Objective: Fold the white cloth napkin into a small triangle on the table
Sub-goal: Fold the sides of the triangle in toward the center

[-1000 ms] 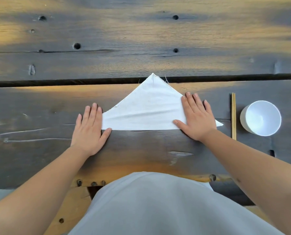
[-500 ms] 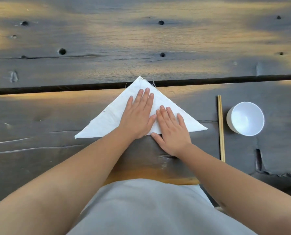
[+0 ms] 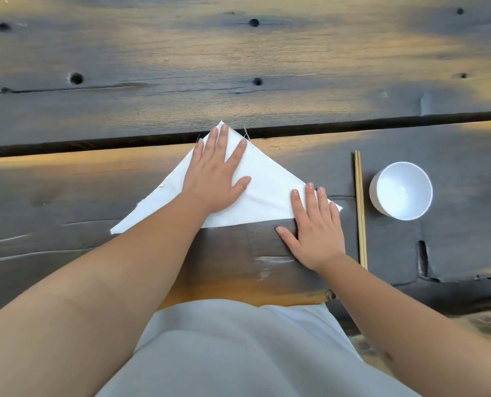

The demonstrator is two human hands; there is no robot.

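The white cloth napkin [image 3: 267, 193] lies flat on the dark wooden table [image 3: 124, 181] as a wide triangle, its peak pointing away from me and its long edge nearest me. My left hand [image 3: 217, 173] presses flat on the napkin's upper middle, fingers spread and reaching the peak. My right hand [image 3: 314, 227] lies flat over the napkin's right corner, fingers on the cloth, palm and thumb on bare wood. Neither hand grips anything. My left forearm hides part of the napkin's lower left.
A pair of wooden chopsticks [image 3: 360, 207] lies lengthwise just right of the napkin. A white bowl [image 3: 401, 191] stands right of them. A dark gap [image 3: 66, 146] between planks runs across behind the napkin's peak. My grey clothing fills the bottom.
My left hand slid from the napkin's left corner to its middle, then up toward the peak. My right hand moved in toward the centre, then back out to the right corner.
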